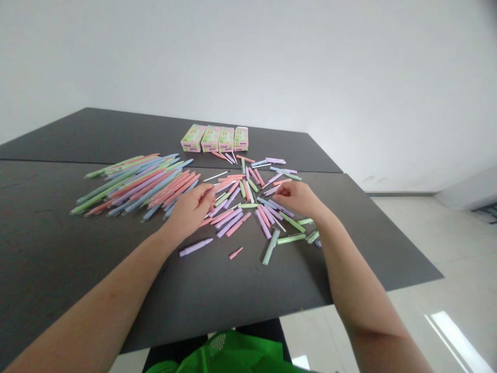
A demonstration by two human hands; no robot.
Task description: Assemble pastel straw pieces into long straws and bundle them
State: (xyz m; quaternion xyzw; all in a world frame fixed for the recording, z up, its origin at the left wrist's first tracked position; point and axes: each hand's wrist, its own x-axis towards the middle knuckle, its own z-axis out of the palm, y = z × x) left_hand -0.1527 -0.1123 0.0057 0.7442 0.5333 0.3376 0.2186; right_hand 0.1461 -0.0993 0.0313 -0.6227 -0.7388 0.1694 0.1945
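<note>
My left hand (189,210) is closed at the left edge of a loose pile of pastel pen parts (245,191), fingertips pinched together beside a coral barrel. Whether that barrel is in the fingers, I cannot tell. On the pile's right side my right hand (298,199) is curled, thumb and fingers together; what they hold, if anything, is too small to make out. Barrels, caps and thin white refills in purple, pink, green and blue lie between the hands. Nearer me are a purple pen barrel (196,247), a small pink piece (235,253) and a grey-green capped part (271,247).
A heap of long pastel pens (135,184) covers the table's left part. Several small green-and-pink boxes (210,139) stand in a row behind the pile. The dark table (233,295) has a seam across it and a near edge close to my lap; a white wall rises behind.
</note>
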